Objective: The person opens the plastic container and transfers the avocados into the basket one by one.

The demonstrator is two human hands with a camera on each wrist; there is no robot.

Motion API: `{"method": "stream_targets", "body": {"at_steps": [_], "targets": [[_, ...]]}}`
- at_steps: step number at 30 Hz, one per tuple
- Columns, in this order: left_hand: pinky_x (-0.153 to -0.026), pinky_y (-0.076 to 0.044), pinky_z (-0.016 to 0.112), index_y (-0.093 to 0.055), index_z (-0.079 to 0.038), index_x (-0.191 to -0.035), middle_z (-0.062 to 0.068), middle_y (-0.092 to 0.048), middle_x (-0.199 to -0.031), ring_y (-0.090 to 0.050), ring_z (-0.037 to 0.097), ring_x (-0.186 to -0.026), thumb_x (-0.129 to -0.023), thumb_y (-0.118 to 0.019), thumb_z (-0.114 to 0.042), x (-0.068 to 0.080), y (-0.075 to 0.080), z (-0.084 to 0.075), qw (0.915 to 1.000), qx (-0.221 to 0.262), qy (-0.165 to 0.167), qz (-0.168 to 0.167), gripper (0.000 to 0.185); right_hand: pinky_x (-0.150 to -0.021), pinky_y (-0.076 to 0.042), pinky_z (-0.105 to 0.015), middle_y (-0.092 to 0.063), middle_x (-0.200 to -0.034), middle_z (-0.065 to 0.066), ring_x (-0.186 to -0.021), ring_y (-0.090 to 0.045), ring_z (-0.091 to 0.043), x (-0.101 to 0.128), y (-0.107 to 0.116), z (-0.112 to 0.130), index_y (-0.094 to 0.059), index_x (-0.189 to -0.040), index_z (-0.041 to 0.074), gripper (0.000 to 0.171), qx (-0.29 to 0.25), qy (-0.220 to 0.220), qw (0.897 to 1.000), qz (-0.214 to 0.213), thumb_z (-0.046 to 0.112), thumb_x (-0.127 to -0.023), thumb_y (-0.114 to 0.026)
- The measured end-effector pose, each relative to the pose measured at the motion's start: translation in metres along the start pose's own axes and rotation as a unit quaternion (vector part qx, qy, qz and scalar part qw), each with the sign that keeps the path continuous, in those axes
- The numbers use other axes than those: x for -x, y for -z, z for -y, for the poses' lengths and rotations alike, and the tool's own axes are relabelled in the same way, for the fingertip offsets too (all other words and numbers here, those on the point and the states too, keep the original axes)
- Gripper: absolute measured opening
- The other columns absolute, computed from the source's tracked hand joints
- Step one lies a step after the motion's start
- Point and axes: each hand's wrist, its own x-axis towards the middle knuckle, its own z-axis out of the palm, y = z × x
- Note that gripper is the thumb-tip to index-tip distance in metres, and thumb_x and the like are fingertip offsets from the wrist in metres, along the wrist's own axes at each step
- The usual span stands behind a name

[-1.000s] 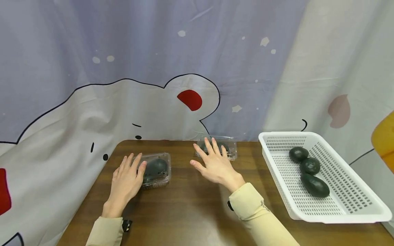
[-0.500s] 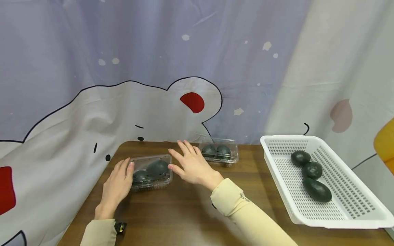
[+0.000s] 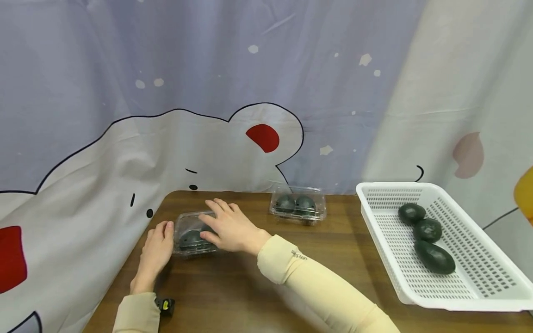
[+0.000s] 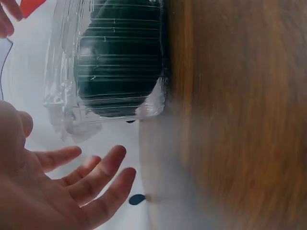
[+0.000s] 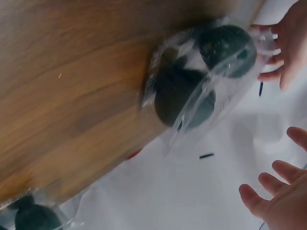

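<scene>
A clear plastic clamshell box (image 3: 183,222) holding dark green avocados (image 3: 190,239) sits on the left of the table. Beside its left end is my left hand (image 3: 155,252), fingers loosely spread; in the left wrist view that hand (image 4: 62,187) shows a gap to the box (image 4: 153,105). My right hand (image 3: 234,231) reaches over the right part of the box with fingers extended, hiding much of one avocado. From the right wrist, the fingers of this hand (image 5: 283,196) are spread and hold nothing, with two avocados (image 5: 184,98) visible under the lid.
A second clear clamshell box (image 3: 297,190) with two avocados stands at the table's back edge. On the right, a white perforated basket (image 3: 487,303) contains three loose avocados (image 3: 434,257). A printed curtain (image 3: 333,92) hangs behind the wooden table (image 3: 233,296).
My right hand has moved left from in front of the back box to over the left box. My left hand has drawn slightly left, to the end of that box.
</scene>
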Motion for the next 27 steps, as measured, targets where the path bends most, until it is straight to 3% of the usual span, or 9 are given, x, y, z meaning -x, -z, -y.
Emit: {"method": "stream_targets", "body": {"at_steps": [3, 5, 9, 11, 13, 17, 20, 24, 27], "targets": [[-0.102, -0.025, 0.066, -0.028, 0.004, -0.147, 0.034, -0.033, -0.143, -0.031, 0.053, -0.13, -0.103, -0.014, -0.054, -0.004, -0.001, 0.006, 0.9994, 0.031, 0.01, 0.008, 0.075, -0.105, -0.036, -0.046, -0.032, -0.155, -0.008, -0.141, -0.028, -0.026, -0.009, -0.007, 0.008, -0.052, -0.141, 0.025, 0.048, 0.009, 0.014, 1.0, 0.006, 0.051, -0.103, -0.04], [-0.1, -0.033, 0.061, -0.029, 0.007, -0.146, 0.034, -0.036, -0.141, -0.036, 0.051, -0.128, -0.103, -0.013, -0.055, -0.006, -0.001, 0.01, 0.9983, 0.053, 0.015, 0.019, 0.077, -0.106, -0.035, -0.044, -0.032, -0.155, -0.006, -0.141, -0.028, -0.024, -0.015, -0.012, 0.015, -0.051, -0.141, 0.026, 0.048, 0.015, 0.02, 1.0, 0.017, 0.051, -0.103, -0.038], [-0.076, -0.05, 0.044, -0.037, 0.005, -0.141, 0.028, -0.048, -0.126, -0.054, 0.039, -0.102, -0.102, -0.012, -0.056, -0.005, -0.001, 0.017, 0.9945, 0.095, 0.033, 0.03, 0.076, -0.105, -0.036, -0.041, -0.037, -0.15, -0.002, -0.138, -0.033, -0.02, -0.027, -0.024, 0.029, -0.052, -0.14, 0.029, 0.045, 0.037, 0.038, 0.998, 0.031, 0.051, -0.103, -0.037], [-0.064, -0.049, 0.035, -0.042, 0.004, -0.137, 0.021, -0.049, -0.113, -0.054, 0.029, -0.085, -0.103, -0.013, -0.054, -0.005, -0.002, 0.018, 0.9922, 0.115, 0.039, 0.026, 0.073, -0.104, -0.037, -0.039, -0.041, -0.145, 0.0, -0.134, -0.037, -0.018, -0.032, -0.029, 0.035, -0.053, -0.137, 0.03, 0.043, 0.05, 0.048, 0.997, 0.033, 0.051, -0.103, -0.038], [-0.061, -0.048, 0.032, -0.044, 0.004, -0.135, 0.017, -0.047, -0.106, -0.05, 0.023, -0.075, -0.104, -0.015, -0.053, -0.006, -0.003, 0.02, 0.9888, 0.139, 0.048, 0.025, 0.071, -0.1, -0.04, -0.037, -0.046, -0.138, 0.002, -0.128, -0.042, -0.016, -0.037, -0.032, 0.04, -0.056, -0.133, 0.031, 0.04, 0.064, 0.057, 0.996, 0.027, 0.051, -0.102, -0.04], [-0.056, -0.047, 0.03, -0.046, 0.005, -0.129, 0.009, -0.05, -0.095, -0.049, 0.016, -0.067, -0.105, -0.018, -0.052, -0.008, -0.004, 0.024, 0.9801, 0.187, 0.061, 0.024, 0.067, -0.092, -0.041, -0.032, -0.052, -0.125, 0.007, -0.115, -0.046, -0.012, -0.046, -0.037, 0.051, -0.06, -0.127, 0.032, 0.036, 0.077, 0.072, 0.994, 0.019, 0.052, -0.101, -0.045], [-0.054, -0.045, 0.029, -0.052, 0.001, -0.112, 0.003, -0.051, -0.08, -0.047, 0.014, -0.06, -0.105, -0.023, -0.049, -0.009, -0.006, 0.029, 0.969, 0.234, 0.076, 0.024, 0.059, -0.087, -0.041, -0.03, -0.053, -0.119, 0.009, -0.11, -0.046, -0.01, -0.052, -0.041, 0.06, -0.06, -0.127, 0.034, 0.036, 0.083, 0.079, 0.993, 0.019, 0.054, -0.099, -0.048], [-0.056, -0.043, 0.027, -0.051, -0.008, -0.091, -0.001, -0.048, -0.072, -0.047, 0.013, -0.059, -0.106, -0.032, -0.045, -0.009, -0.009, 0.035, 0.9583, 0.273, 0.08, 0.024, 0.044, -0.084, -0.041, -0.029, -0.054, -0.116, 0.01, -0.107, -0.047, -0.009, -0.058, -0.049, 0.069, -0.058, -0.128, 0.034, 0.039, 0.082, 0.076, 0.994, 0.02, 0.055, -0.096, -0.052], [-0.061, -0.044, 0.026, -0.055, -0.013, -0.089, -0.004, -0.051, -0.077, -0.049, 0.011, -0.067, -0.106, -0.037, -0.042, -0.009, -0.013, 0.037, 0.9545, 0.29, 0.066, 0.016, 0.038, -0.086, -0.04, -0.029, -0.054, -0.119, 0.01, -0.107, -0.047, -0.009, -0.06, -0.058, 0.073, -0.056, -0.13, 0.032, 0.042, 0.073, 0.066, 0.995, 0.019, 0.055, -0.095, -0.054]]}}
